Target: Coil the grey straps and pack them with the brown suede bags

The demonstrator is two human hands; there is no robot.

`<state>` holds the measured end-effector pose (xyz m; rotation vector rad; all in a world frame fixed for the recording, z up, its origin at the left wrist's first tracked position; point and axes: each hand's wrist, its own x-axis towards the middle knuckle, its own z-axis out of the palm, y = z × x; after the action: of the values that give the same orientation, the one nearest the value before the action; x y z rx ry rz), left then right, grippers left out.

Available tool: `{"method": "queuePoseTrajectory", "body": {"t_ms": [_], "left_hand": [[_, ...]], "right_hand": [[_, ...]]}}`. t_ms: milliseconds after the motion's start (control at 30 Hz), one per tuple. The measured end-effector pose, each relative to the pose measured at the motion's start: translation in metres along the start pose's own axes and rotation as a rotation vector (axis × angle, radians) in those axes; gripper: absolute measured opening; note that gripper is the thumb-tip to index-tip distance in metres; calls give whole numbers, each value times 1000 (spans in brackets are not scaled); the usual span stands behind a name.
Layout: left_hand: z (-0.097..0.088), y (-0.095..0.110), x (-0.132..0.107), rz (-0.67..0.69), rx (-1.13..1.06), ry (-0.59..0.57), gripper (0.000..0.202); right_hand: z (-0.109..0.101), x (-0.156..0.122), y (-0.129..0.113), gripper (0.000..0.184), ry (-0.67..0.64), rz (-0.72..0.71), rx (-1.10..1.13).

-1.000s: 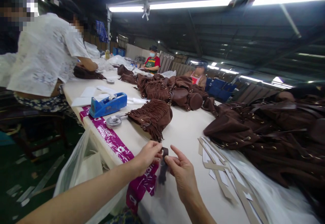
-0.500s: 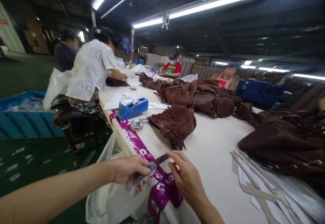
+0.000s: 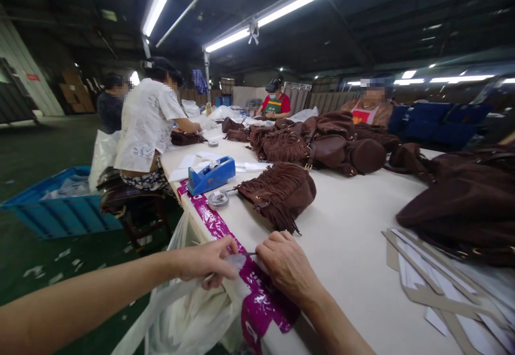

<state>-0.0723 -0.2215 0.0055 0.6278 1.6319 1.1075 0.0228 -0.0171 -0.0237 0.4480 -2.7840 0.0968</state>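
Note:
At the table's near edge, my left hand (image 3: 205, 263) is closed on a translucent pale wrapping (image 3: 236, 261) around a dark strap. From the wrapping, a short stretch of the dark brown strap (image 3: 251, 253) runs to my right hand (image 3: 284, 261), whose fingers are closed on its end. A long whitish strip (image 3: 161, 304) trails from below my left hand toward the lower left. Just beyond my hands lies a brown fringed bag (image 3: 281, 189). Left of the bag sit a wrapped grey coil (image 3: 218, 199) and a blue tape dispenser (image 3: 212, 175).
Purple printed tape (image 3: 213, 223) covers the table edge, with a plastic bag (image 3: 193, 317) hanging below. Brown bags (image 3: 338, 154) are heaped behind. Cardboard strips (image 3: 434, 296) lie at right. A co-worker in a white shirt (image 3: 142, 124) sits left, near a blue bin (image 3: 72, 218).
My right hand has closed further around the strap, and less of it shows between my hands. The whitish strip now stretches to the lower left. The view has shifted slightly left.

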Motion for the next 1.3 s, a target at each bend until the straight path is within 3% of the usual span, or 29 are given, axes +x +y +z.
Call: {"method": "queuePoseTrajectory", "body": {"t_ms": [133, 233, 433, 533, 767, 833, 1000, 1133, 1300], "left_hand": [[10, 13, 0, 63, 282, 110, 20], [11, 18, 2, 116, 368, 84, 8], [6, 24, 5, -62, 184, -120, 27], [7, 28, 8, -100, 115, -136, 33], [25, 27, 33, -10, 155, -39, 21], [26, 26, 38, -1, 166, -12, 26], [22, 25, 37, -42, 215, 45, 34], [22, 20, 42, 10, 45, 105, 37], [27, 19, 58, 57, 61, 136, 47]], "right_hand": [[-2, -2, 3, 21, 1, -20, 74], [-1, -3, 4, 21, -12, -21, 89], [1, -5, 8, 22, -57, -31, 125], [0, -5, 7, 24, -52, -25, 131], [1, -7, 2, 18, -70, -33, 201], [-3, -12, 9, 12, -32, -29, 245], [-10, -21, 30, 16, 45, 34, 165], [4, -19, 34, 11, 49, 56, 112], [20, -18, 33, 18, 176, 136, 363]]}}
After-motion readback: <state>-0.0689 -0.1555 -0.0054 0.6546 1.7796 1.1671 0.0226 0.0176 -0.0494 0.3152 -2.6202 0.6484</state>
